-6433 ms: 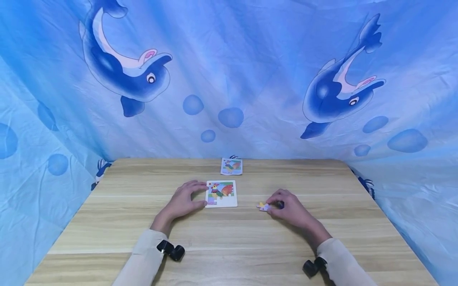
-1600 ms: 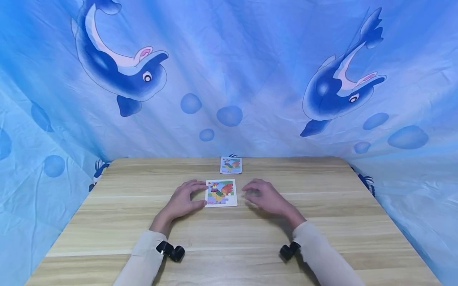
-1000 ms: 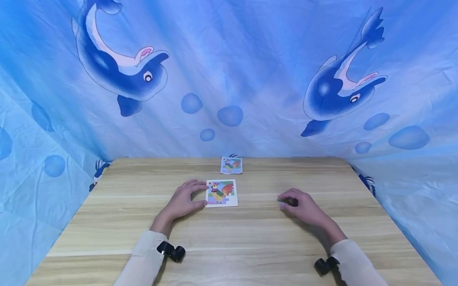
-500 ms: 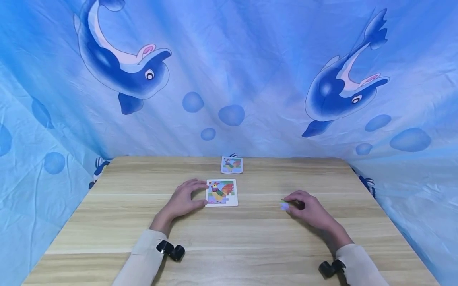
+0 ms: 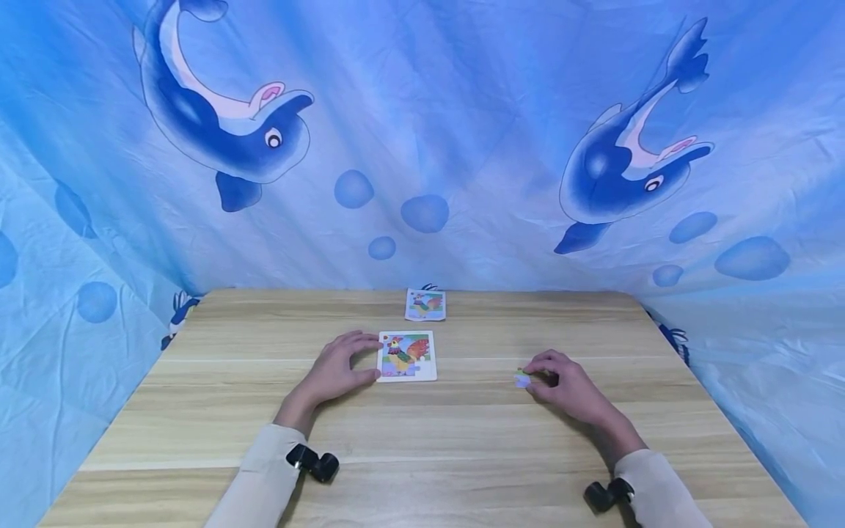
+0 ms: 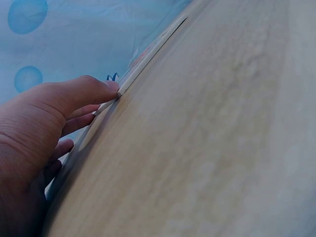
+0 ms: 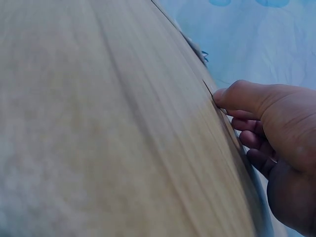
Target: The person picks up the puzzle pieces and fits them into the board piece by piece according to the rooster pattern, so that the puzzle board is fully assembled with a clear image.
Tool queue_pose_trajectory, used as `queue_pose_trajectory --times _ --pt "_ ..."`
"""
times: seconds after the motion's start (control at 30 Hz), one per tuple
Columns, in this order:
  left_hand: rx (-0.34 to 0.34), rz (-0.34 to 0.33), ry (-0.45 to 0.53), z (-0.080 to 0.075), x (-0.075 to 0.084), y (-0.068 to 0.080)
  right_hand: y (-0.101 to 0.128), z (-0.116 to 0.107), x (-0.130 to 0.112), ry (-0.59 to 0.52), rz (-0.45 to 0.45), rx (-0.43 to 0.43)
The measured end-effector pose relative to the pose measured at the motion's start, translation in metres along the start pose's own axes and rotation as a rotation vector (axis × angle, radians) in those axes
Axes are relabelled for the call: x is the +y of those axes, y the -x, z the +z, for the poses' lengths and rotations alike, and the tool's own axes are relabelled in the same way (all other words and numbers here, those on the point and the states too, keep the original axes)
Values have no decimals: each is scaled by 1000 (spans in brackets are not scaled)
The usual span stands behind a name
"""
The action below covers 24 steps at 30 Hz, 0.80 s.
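Left hand: the left hand [image 5: 333, 374] rests on the wooden table [image 5: 422, 440], thumb and fingertips curled against the left edge of the puzzle board [image 5: 407, 356], steadying it.
Right hand: the right hand [image 5: 561, 381] lies well to the right of the board, fingers curled, pinching a small puzzle piece [image 5: 523, 378] at the tabletop.
Puzzle board: flat near the table's middle, showing a rooster picture, a gap at its near edge.
Reference card: a smaller rooster card [image 5: 425, 305] lies beyond the board, by the far edge.
Backdrop: blue dolphin cloth [image 5: 422, 147] hangs behind.
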State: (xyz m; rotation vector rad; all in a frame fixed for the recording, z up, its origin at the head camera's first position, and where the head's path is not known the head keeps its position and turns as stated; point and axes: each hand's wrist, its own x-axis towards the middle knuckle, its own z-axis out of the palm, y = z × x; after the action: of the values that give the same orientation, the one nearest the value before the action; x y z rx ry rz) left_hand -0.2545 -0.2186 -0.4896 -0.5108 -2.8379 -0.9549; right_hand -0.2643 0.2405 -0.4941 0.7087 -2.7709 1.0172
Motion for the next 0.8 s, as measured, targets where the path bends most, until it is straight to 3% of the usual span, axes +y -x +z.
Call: queue_pose_trajectory --times 0.4,0.8 --pt "0 8 5 1 0 0 -1 0 -2 -13 -5 40" --pt "1 -3 -3 1 -1 0 -13 7 -20 -80 -23 22"
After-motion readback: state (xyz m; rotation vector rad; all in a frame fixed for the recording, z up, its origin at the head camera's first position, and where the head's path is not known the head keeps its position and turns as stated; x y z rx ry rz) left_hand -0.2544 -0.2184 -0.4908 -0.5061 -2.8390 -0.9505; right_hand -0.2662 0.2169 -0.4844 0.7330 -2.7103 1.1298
